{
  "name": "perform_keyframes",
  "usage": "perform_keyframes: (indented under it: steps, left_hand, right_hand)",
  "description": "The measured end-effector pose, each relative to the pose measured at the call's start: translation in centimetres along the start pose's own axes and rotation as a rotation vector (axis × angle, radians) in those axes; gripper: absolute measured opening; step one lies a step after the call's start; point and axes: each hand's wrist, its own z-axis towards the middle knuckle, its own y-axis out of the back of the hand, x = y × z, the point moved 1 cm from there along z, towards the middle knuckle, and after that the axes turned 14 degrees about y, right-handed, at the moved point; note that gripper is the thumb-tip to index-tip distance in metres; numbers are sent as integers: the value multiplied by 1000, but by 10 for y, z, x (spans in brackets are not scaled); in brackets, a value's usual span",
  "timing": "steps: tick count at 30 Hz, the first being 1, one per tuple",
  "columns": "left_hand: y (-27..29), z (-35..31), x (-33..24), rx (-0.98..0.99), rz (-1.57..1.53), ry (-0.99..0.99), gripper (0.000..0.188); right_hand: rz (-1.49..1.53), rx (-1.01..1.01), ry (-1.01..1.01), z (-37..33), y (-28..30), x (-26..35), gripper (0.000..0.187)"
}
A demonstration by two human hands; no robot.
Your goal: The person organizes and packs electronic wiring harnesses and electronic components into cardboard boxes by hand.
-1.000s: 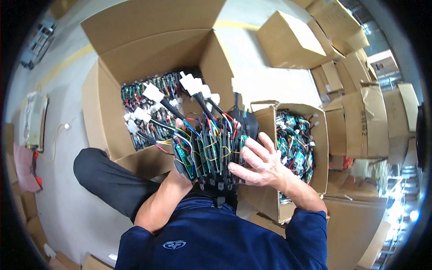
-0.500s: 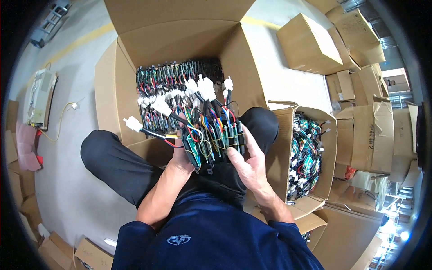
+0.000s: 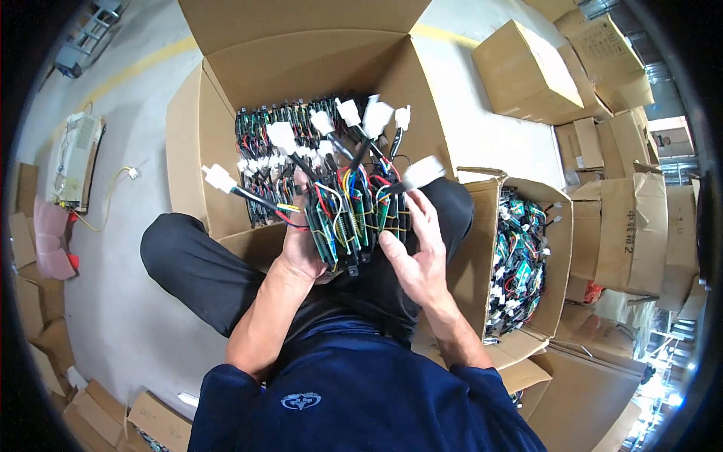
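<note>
Above my lap I hold a bundle of green circuit boards (image 3: pixel 354 218) in black frames, stood side by side. Coloured wires rise from them and end in white plug connectors (image 3: pixel 283 138). My left hand (image 3: pixel 303 245) closes round the left end of the bundle, its fingers partly hidden behind the boards. At the right end my right hand (image 3: pixel 419 245) grips with the thumb in front and the fingers along the outer side. Just beyond stands a large open cardboard box (image 3: pixel 316 71), with rows of similar boards (image 3: pixel 279 124) packed upright in it.
To my right, an open carton (image 3: pixel 561 256) holds a loose heap of wired boards (image 3: pixel 520 256). Further right are several stacked cardboard boxes (image 3: pixel 527 71). On the floor at left lie a pale metal unit (image 3: pixel 75 162) with a yellow cable and a pink sheet (image 3: pixel 54 241).
The bundle has tipped so more of its wired side faces up, and its connectors have spread and shifted. Both hands keep hold of it. The whole view has moved slightly.
</note>
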Motion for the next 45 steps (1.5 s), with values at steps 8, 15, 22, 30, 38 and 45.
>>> perform_keyframes:
  steps: [8, 15, 22, 30, 38, 45]
  left_hand:
    - [-36, -3, -20, -83, 387, 1, 70]
    - [-53, 12, -52, -667, 1183, -942, 53]
    - [-93, 10, -90, -382, 1449, -1092, 60]
    - [-46, 59, -155, -530, 1514, -660, 32]
    - [149, 181, -124, -814, 928, 56, 16]
    - [283, 259, -37, -682, 607, 393, 9]
  right_hand:
    - [951, -153, -481, -7, -4, -16, 55]
    - [908, -310, -343, 18, -12, -10, 65]
    - [726, -238, -285, 84, -1, -31, 54]
    - [442, 200, -189, 176, -15, -105, 49]
    - [-142, 652, -425, 166, -96, -250, 91]
    - [-310, 953, -687, 148, -138, -327, 65]
